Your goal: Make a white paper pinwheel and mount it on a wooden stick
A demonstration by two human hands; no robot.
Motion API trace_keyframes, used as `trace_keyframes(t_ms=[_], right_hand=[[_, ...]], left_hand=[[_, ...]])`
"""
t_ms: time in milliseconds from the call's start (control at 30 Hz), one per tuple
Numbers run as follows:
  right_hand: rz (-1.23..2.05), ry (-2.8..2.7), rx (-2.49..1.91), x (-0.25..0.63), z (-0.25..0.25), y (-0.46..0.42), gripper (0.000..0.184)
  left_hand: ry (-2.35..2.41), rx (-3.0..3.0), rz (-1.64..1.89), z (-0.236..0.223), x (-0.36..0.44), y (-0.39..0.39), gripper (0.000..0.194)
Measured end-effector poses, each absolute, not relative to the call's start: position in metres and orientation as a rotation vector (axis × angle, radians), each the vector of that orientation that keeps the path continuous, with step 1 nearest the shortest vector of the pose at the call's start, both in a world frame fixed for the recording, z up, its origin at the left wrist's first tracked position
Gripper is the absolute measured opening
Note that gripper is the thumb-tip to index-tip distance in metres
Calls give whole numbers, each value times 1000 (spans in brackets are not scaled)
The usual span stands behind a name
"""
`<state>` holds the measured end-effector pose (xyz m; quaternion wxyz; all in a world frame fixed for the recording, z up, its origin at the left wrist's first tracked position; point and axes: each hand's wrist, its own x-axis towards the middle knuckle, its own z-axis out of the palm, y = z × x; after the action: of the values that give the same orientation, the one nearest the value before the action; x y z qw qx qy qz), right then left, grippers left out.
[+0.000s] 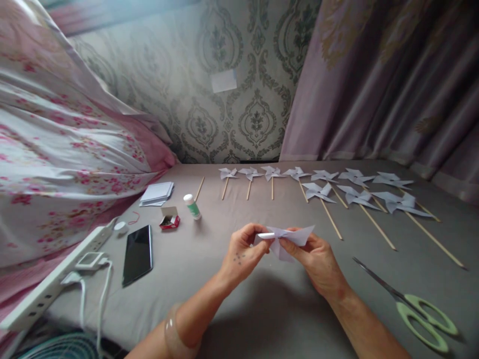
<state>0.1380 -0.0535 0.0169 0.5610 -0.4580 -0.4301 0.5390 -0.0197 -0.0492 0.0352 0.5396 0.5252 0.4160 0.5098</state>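
Both hands hold one white paper pinwheel [284, 249] above the near middle of the table. My left hand [243, 254] pinches its left side, thumb and fingers closed near a folded vane. My right hand [318, 259] grips the right side, its thumb pressed close to the centre. No stick shows on this pinwheel. Beyond the hands, a glue stick [192, 207] with a white cap stands upright. Beside it sits a small open red box [169, 219] with small dark contents. Scissors [422, 309] with green handles lie to the right of my right hand.
Several finished pinwheels [359, 196] on wooden sticks lie at the back and right. One bare stick [200, 189] lies left of them. A paper stack [157, 193], a black phone [137, 255] and a power strip [56, 279] with cables line the left. Behind is a patterned wall [224, 124].
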Motion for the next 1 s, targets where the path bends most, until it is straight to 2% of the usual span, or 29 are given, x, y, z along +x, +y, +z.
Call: trace_keyframes(t_ms=[133,467,633,733,1000], right_hand=[[1283,-974,-1113,136,18,-54,40],[1301,-781,-1107,138,10,-49,37],[1361,-545,-1034,135,14,-43,37],[1384,-516,-1027,133,12,-42,36],[1389,-513,-1051,135,12,-45,40]], left_hand=[[1030,1275,1207,33,-19,-48,15],[1031,1344,1128,26,-31,-42,21],[1570,1417,1347,24,-57,19,26],[2102,1515,1244,23,-69,67,37],[2502,1281,1135,14,-89,145,39]])
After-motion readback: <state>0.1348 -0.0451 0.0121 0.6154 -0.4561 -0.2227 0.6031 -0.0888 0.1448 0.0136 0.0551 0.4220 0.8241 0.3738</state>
